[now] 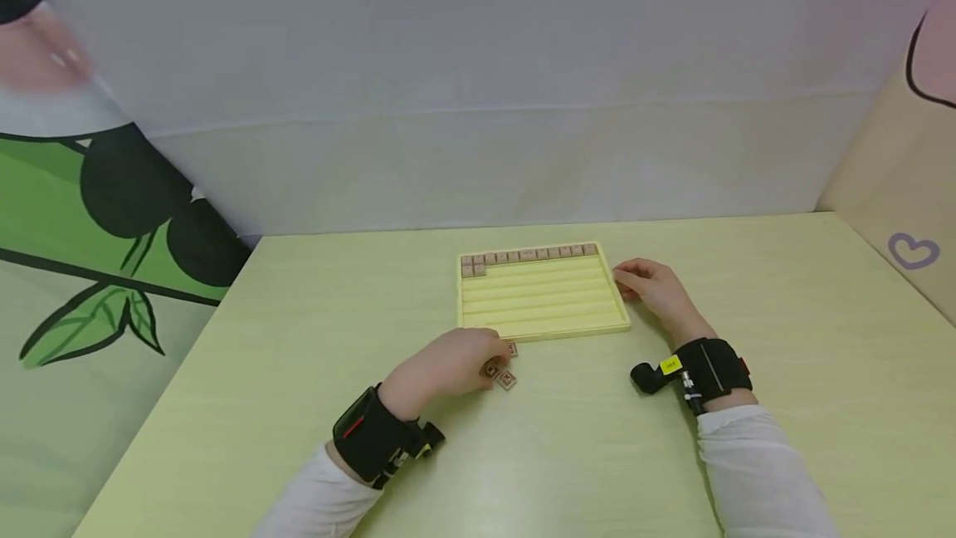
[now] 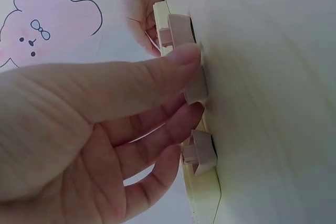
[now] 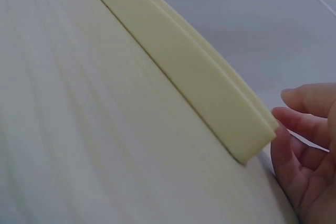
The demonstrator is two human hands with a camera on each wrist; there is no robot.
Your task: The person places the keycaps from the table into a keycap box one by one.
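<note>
Head view: left hand fingertips on tiles; right hand touches tray.

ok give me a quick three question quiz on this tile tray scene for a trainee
1. True or false: the top row of the yellow tray is filled with tiles.
2. Which hand is at the loose tiles on the table: A) left hand, B) right hand?
3. Fill in: the right hand rests at the tray's ____ edge.

Key
1. True; a couple more sit at the left of the second row.
2. A; its fingers touch the loose tiles in front of the tray.
3. Right; near the far corner, fingers relaxed.
</note>
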